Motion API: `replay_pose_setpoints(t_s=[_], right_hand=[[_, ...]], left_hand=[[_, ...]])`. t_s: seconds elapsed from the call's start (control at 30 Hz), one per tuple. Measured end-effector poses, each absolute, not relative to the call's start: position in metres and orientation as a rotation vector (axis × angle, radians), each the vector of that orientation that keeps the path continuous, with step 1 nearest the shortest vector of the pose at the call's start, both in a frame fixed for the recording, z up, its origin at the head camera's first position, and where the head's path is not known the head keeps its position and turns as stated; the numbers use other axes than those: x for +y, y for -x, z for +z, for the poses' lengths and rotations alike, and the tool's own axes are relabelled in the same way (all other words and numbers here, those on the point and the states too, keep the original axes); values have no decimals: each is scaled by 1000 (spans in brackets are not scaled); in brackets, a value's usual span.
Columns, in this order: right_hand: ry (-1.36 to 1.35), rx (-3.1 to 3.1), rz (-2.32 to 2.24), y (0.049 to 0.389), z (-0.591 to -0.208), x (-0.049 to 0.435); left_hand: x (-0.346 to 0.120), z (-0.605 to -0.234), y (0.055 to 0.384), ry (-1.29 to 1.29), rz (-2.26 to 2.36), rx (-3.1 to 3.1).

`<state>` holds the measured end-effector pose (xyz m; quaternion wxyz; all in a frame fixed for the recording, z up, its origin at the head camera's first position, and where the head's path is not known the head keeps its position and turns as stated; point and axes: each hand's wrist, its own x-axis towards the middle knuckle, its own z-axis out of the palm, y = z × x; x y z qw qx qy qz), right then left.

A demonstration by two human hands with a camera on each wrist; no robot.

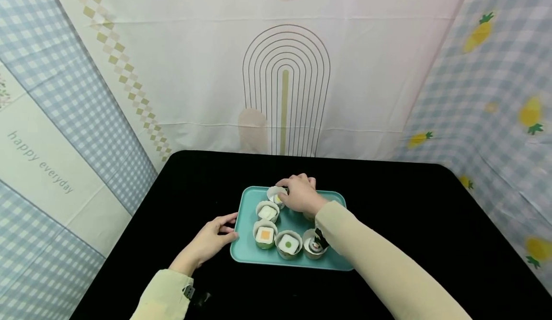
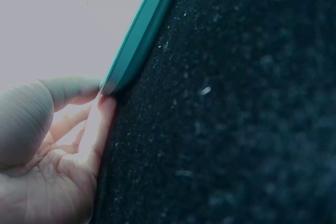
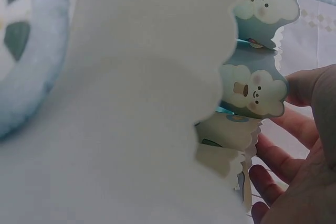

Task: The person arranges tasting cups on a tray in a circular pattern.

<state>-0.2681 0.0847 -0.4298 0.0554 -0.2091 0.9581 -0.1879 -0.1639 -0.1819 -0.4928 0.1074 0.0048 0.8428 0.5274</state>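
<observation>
My left hand (image 1: 211, 238) is at the left edge of a teal tray (image 1: 243, 250), its thumb and a finger pinching the rim in the left wrist view. My right hand (image 1: 301, 193) reaches over the back of the tray. Its thumb and forefinger meet the side of the back-left paper cup (image 1: 271, 191), which holds a white piece with yellow. In the right wrist view, the thumb (image 3: 299, 85) lies against a cartoon-printed cup (image 3: 252, 90), fingers curled beyond it. Another cup behind the right hand is mostly hidden.
More paper cups stand along the tray: one with a white piece (image 1: 267, 212), one with an orange-topped square (image 1: 265, 234), one with a green-dotted square (image 1: 288, 244), and one with a dark-ringed roll (image 1: 315, 246) beside the right wrist. The tray lies on a black table (image 1: 207, 181).
</observation>
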Motion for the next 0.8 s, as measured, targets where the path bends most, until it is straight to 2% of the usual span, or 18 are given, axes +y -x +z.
replay_pose_setpoints(t_s=[0.37,0.8], right_hand=[[602,2918,-827,256,-419,115],[548,2964,-938,219,-422,167]], left_hand=[[-180,-495,166,-26,1574,2487],[-194,-492,157,-7,1449,2575]])
